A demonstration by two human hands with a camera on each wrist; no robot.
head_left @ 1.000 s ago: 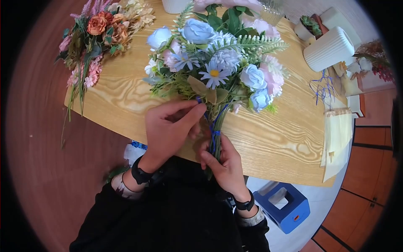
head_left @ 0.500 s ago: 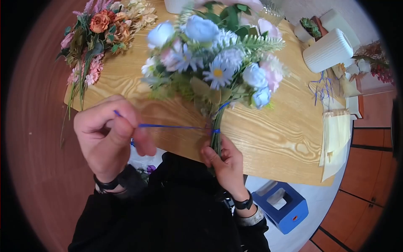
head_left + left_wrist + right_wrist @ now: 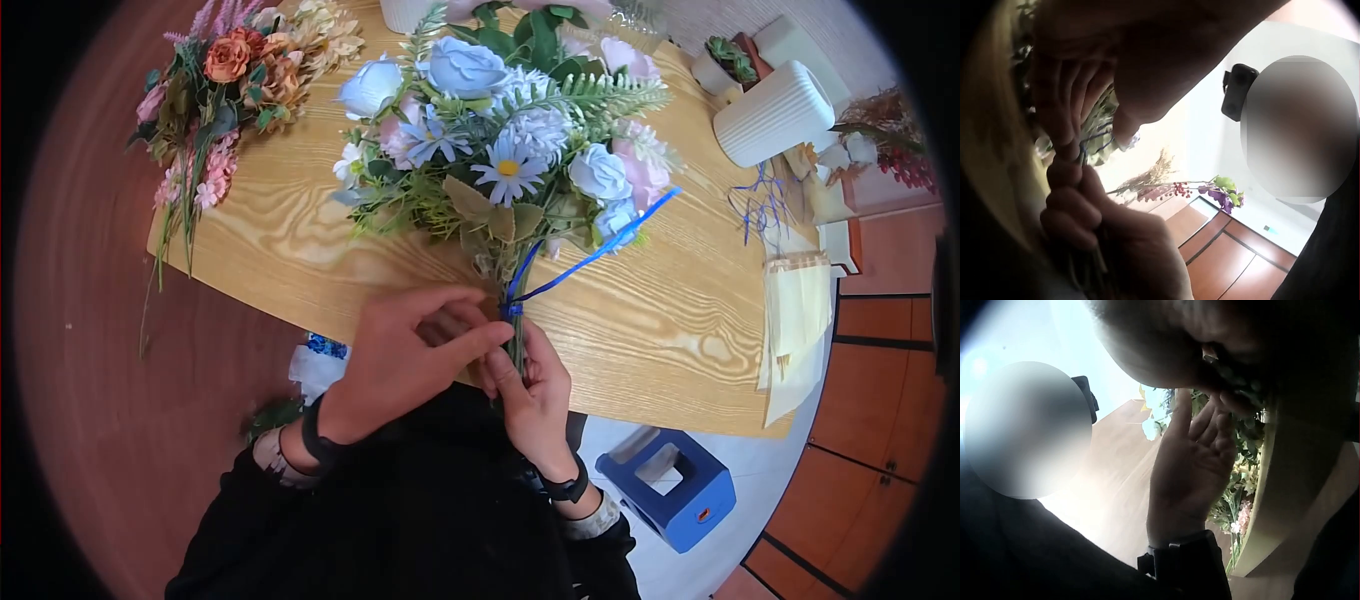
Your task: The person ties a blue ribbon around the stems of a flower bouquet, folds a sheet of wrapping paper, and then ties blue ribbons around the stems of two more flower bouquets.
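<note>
In the head view, my right hand [image 3: 537, 400] grips the green stems of a bouquet [image 3: 505, 150] of pale blue roses, daisies and pink blooms. A blue ribbon [image 3: 590, 258] is wound round the stems just above that hand, one loose end slanting up to the right. My left hand [image 3: 405, 345] is at the left of the binding, its thumb by my right thumb and its index fingertip partly hidden behind the stems. In the right wrist view, the left hand [image 3: 1191, 465] has fairly extended fingers reaching to the stems. No ribbon shows in its fingers.
On the wooden table [image 3: 680, 330], mixed flowers [image 3: 230, 90] lie at the back left. A white ribbed vase [image 3: 775, 115], tangled blue ribbon [image 3: 763, 205] and cream wrapping sheets [image 3: 797, 310] are at the right. A blue stool [image 3: 668, 490] stands below the front edge.
My left hand pulled a ribbon end out to the left, then came back to the stems. The ribbon end now points up and right. My right hand keeps its grip.
</note>
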